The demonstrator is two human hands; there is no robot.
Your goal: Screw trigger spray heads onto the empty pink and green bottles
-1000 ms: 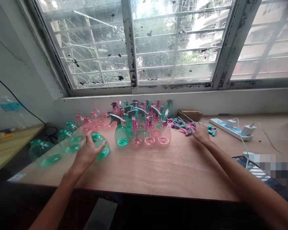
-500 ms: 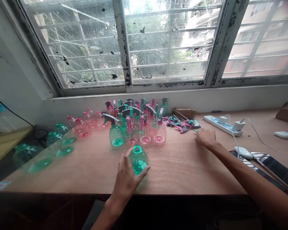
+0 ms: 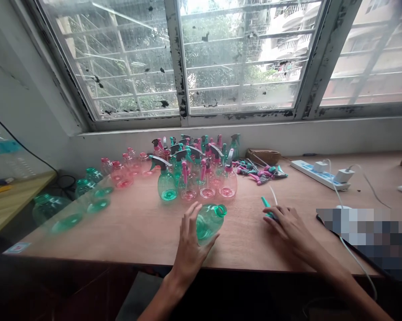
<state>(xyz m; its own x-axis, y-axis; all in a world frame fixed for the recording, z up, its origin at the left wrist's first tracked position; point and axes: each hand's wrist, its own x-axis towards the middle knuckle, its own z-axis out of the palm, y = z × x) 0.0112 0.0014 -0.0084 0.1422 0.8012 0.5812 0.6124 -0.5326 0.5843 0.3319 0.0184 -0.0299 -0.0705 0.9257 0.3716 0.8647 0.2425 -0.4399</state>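
Note:
My left hand [image 3: 190, 245] is wrapped around a clear green bottle [image 3: 208, 220], which has no top on it and tilts with its open neck to the right. To the right, my right hand [image 3: 289, 227] grips a green spray nozzle [image 3: 267, 206] above the table; a thin pale tube sticks up from it. Beyond the hands stands a group of green and pink spray bottles [image 3: 207, 183] with their nozzles fitted. Behind my right hand lies a pile of loose pink and green spray nozzles [image 3: 259, 171].
Open pink bottles [image 3: 122, 176] and open green bottles [image 3: 52, 211] stand on the left of the wooden table [image 3: 127, 232]. A white power strip [image 3: 317, 174] with chargers and cables lies at the right. A brown box [image 3: 264, 156] sits by the wall under the window.
My right hand has come back from the pile towards me with a green spray nozzle. The green bottle in my left hand has tipped from upright to the right.

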